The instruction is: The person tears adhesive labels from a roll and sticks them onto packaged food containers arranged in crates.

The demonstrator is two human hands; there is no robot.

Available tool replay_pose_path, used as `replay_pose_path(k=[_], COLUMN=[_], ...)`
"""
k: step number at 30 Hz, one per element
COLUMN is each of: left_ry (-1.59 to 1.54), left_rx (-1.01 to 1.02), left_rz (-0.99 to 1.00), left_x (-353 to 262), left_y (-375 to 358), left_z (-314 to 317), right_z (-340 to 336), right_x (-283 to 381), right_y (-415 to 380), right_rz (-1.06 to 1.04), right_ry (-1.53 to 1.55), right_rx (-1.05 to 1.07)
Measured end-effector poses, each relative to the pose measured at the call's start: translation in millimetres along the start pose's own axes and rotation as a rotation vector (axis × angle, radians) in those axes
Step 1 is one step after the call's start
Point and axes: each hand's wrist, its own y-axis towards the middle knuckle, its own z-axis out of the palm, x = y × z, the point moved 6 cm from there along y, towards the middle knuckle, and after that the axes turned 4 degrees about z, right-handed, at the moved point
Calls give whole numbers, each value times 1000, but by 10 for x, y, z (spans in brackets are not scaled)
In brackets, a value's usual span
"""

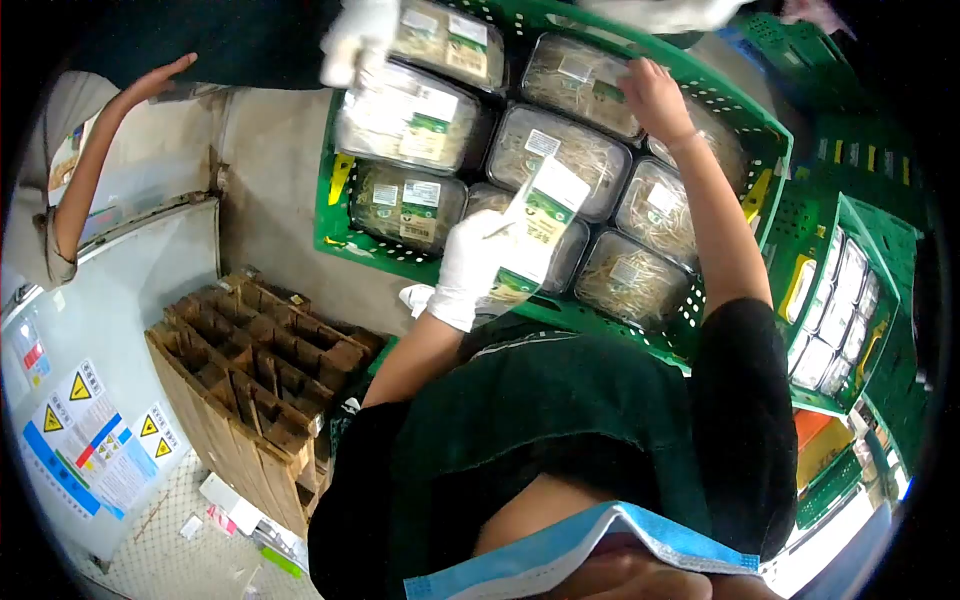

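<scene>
My left hand wears a white glove and is closed around a strip of green-and-white printed labels, which hangs over the packs in a green crate. My bare right hand has its fingers bunched at a label on the lid of a clear plastic pack at the crate's far side. Pale, thin strands, like sprouts, fill the packs. The middle pack carries a small white sticker; the left one also has a green label.
A co-worker's white-gloved hand reaches over the crate's far left corner. Another person's bare arm is at the left. Another crate of packs stands right. A wooden compartment rack and a grey cabinet are at left.
</scene>
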Motion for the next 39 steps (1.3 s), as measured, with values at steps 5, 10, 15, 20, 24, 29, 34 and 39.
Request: replay_pose_path(k=[5,10,15,20,24,29,34,39], left_ry=[-253,-316,-358,154,177,149,185,-37], left_rx=[-73,-56,-30,94,-201,-76,-45,-61], left_rz=[-127,-137,-117,-126,224,-181,-155,-101], left_x=[10,113,68,-20,-268,37,392,250], left_y=[-191,-288,-444,-698,-875,-1044,-1179,-1291], left_z=[-100,-37,-33,-166,-20,-38,-429,-387], right_z=[109,321,15,-448,-438,-389,332,66], right_x=[47,-53,518,1785,2037,1498,718,1012], right_y=[-195,-287,-562,-1326,-1592,-1259,-874,-1066], right_rz=[105,44,281,14,2,-7,-120,-9], right_ry=[-558,-552,356,656,617,256,-180,-455], right_rx=[-115,98,416,523,420,196,129,-118])
